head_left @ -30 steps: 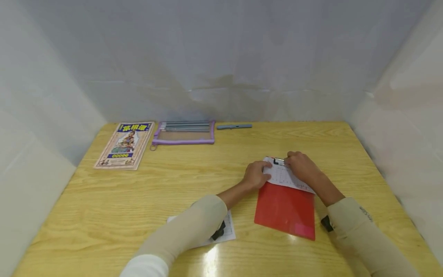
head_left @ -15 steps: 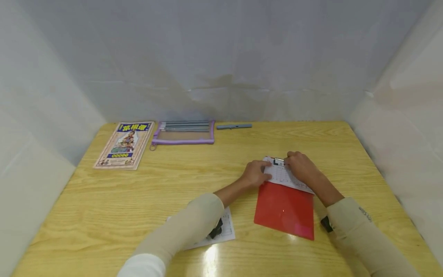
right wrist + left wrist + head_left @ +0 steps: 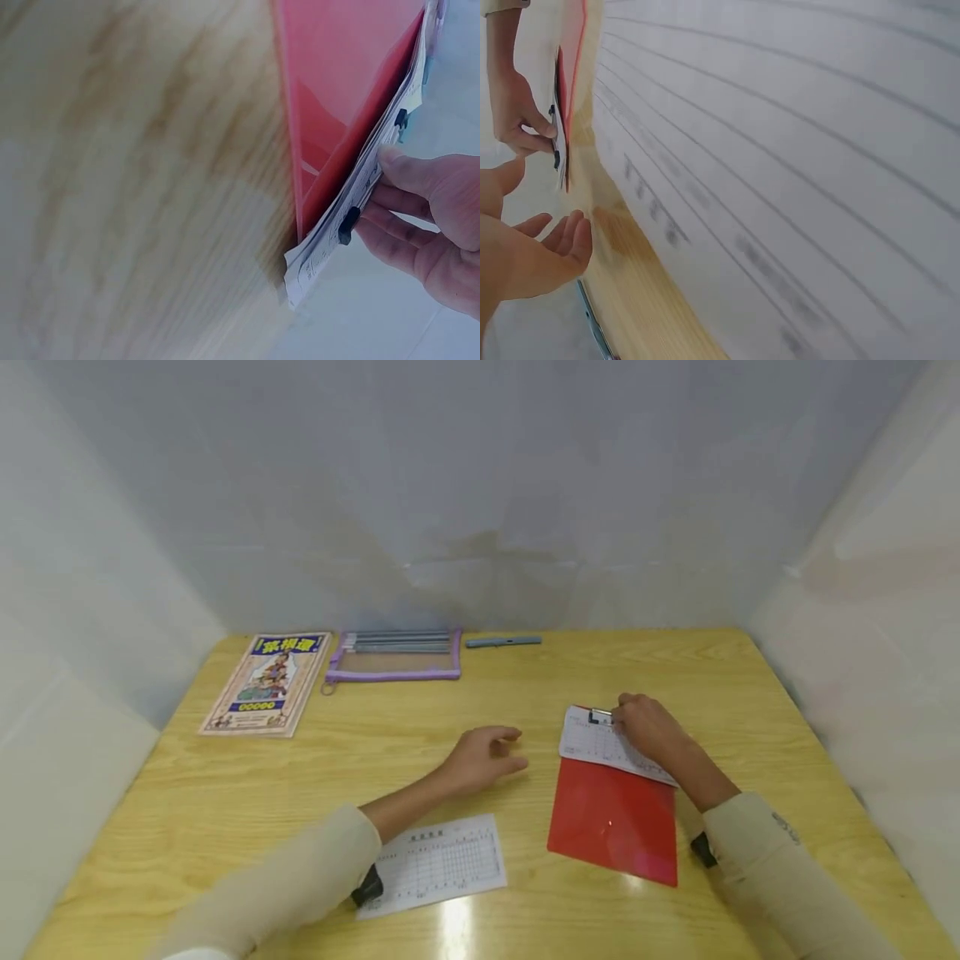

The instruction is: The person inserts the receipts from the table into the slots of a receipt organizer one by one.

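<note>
On the right of the table lies a red clipboard (image 3: 611, 822), with several printed sheets (image 3: 588, 745) under the clip (image 3: 600, 717) at its far end. My right hand (image 3: 648, 725) pinches that clip; in the right wrist view, the thumb (image 3: 397, 166) presses on its near side and the fingers curl behind. To the left of the clipboard, apart from it, my left hand (image 3: 480, 762) hovers with relaxed fingers and holds nothing. Below the left forearm lies a loose sheet printed with a grid (image 3: 450, 864), partly covered by the wrist camera and sleeve.
A booklet (image 3: 266, 685) with an illustrated cover lies at the back left. Beside it are a purple-edged mesh pouch (image 3: 397, 664) holding several thin grey sticks and a blue-grey pen (image 3: 502, 642). Pale walls enclose the wooden table (image 3: 247, 802) at the back and both sides.
My left hand has let go of the clipboard's left edge and the papers, and moved left toward the loose sheet. The right hand keeps its hold on the clip.
</note>
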The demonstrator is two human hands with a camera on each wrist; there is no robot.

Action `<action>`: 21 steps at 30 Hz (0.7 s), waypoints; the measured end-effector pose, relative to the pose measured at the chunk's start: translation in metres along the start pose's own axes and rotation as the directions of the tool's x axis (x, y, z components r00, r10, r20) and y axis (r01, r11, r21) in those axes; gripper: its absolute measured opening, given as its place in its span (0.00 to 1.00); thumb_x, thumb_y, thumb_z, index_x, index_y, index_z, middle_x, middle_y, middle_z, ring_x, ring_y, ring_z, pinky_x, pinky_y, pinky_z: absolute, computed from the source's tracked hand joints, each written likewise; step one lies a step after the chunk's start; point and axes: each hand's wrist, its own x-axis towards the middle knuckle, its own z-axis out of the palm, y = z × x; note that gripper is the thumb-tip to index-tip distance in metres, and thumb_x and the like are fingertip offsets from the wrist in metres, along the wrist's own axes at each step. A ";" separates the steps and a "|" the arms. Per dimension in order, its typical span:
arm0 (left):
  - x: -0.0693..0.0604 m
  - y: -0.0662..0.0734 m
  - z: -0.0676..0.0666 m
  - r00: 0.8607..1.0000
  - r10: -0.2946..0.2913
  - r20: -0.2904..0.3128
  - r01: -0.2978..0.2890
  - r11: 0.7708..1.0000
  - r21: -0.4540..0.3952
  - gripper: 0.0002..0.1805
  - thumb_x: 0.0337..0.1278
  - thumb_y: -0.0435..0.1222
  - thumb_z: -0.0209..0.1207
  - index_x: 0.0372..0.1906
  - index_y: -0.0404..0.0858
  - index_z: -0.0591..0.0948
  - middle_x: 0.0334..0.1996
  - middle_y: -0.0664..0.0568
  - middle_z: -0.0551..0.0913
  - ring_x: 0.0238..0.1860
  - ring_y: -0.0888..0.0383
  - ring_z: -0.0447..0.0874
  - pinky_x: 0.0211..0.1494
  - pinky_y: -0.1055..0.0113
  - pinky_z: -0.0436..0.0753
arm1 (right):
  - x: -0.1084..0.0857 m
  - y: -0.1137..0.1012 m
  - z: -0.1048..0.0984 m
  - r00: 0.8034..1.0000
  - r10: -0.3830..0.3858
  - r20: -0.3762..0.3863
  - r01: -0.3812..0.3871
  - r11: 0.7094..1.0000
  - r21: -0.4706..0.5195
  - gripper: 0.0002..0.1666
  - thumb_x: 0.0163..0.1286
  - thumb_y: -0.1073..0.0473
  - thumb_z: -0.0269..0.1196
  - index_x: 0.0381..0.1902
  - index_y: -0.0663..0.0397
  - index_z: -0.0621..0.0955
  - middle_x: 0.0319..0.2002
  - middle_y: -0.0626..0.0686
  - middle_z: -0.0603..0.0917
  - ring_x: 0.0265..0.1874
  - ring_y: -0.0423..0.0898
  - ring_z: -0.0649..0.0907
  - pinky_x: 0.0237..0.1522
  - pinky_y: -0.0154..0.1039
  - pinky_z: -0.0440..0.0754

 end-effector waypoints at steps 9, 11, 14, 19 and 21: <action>-0.059 -0.027 -0.041 0.981 -0.174 -0.088 0.181 0.980 0.079 0.29 0.48 0.44 0.69 0.57 0.40 0.76 0.54 0.50 0.80 0.53 0.52 0.77 0.57 0.56 0.78 | 0.001 0.001 -0.001 1.000 0.006 0.009 -0.006 1.000 0.004 0.05 0.60 0.70 0.62 0.28 0.62 0.85 0.26 0.55 0.77 0.26 0.49 0.79 0.27 0.40 0.77; -0.070 -0.033 -0.047 0.973 -0.202 -0.116 0.212 0.974 0.082 0.27 0.47 0.43 0.69 0.54 0.40 0.77 0.52 0.50 0.80 0.51 0.53 0.77 0.55 0.56 0.78 | 0.001 0.000 0.000 1.000 0.005 0.013 -0.005 1.000 0.010 0.04 0.60 0.70 0.63 0.28 0.62 0.85 0.26 0.55 0.77 0.26 0.49 0.79 0.27 0.40 0.77; -0.088 -0.038 -0.054 0.958 -0.244 -0.150 0.259 0.962 0.090 0.26 0.45 0.42 0.70 0.51 0.40 0.79 0.50 0.50 0.81 0.49 0.53 0.77 0.54 0.56 0.78 | 0.001 0.000 0.000 1.000 0.002 0.014 -0.002 1.000 0.010 0.04 0.60 0.70 0.63 0.28 0.62 0.85 0.25 0.55 0.76 0.26 0.49 0.78 0.27 0.40 0.77; -0.116 -0.041 -0.057 0.944 -0.275 -0.183 0.301 0.944 0.138 0.27 0.42 0.40 0.71 0.51 0.39 0.78 0.50 0.48 0.79 0.51 0.50 0.75 0.55 0.52 0.76 | 0.001 -0.001 0.000 1.000 0.002 0.008 -0.002 1.000 0.010 0.05 0.60 0.71 0.62 0.27 0.63 0.85 0.25 0.55 0.77 0.26 0.49 0.79 0.27 0.40 0.77; -0.126 -0.042 -0.056 0.947 -0.257 -0.191 0.288 0.944 0.161 0.27 0.40 0.39 0.72 0.50 0.39 0.78 0.51 0.46 0.78 0.52 0.48 0.75 0.56 0.51 0.75 | 0.000 -0.001 0.000 1.000 0.010 0.006 -0.010 1.000 0.006 0.04 0.60 0.71 0.62 0.28 0.63 0.85 0.26 0.55 0.77 0.26 0.49 0.79 0.28 0.40 0.78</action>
